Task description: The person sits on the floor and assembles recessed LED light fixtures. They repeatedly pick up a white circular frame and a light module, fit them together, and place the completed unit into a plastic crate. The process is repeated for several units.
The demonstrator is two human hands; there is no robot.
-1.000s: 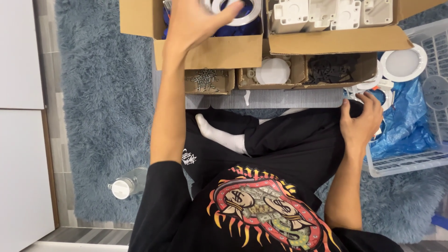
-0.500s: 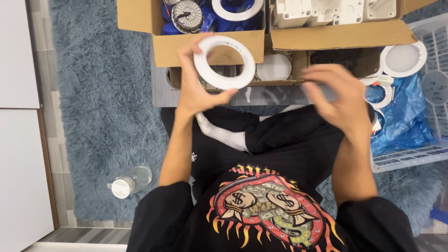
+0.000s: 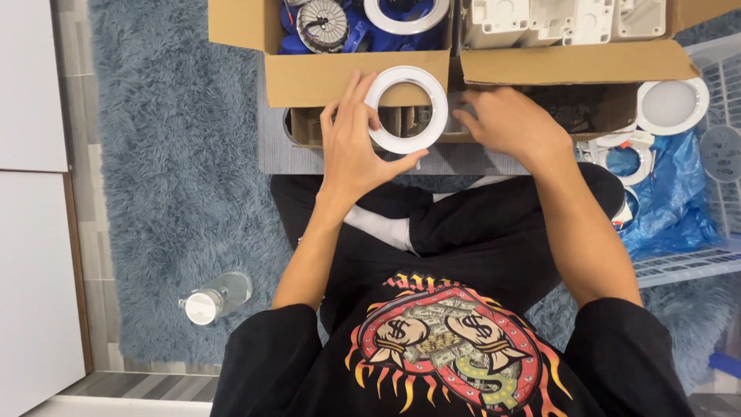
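Left hand (image 3: 353, 143) pinching white ring (image 3: 406, 109) (upright), right hand (image 3: 505, 123) beside

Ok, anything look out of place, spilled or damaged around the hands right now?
Only one oddity: a clear plastic bottle lies on its side on the blue rug, no spill visible. The left hand holds an intact white ring; the right hand reaches toward the cardboard box.

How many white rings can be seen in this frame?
3 clearly: one white plastic ring in the left hand, one white ring in the open cardboard box, one white ring on the blue plastic bag at the right. More may be hidden in the boxes.
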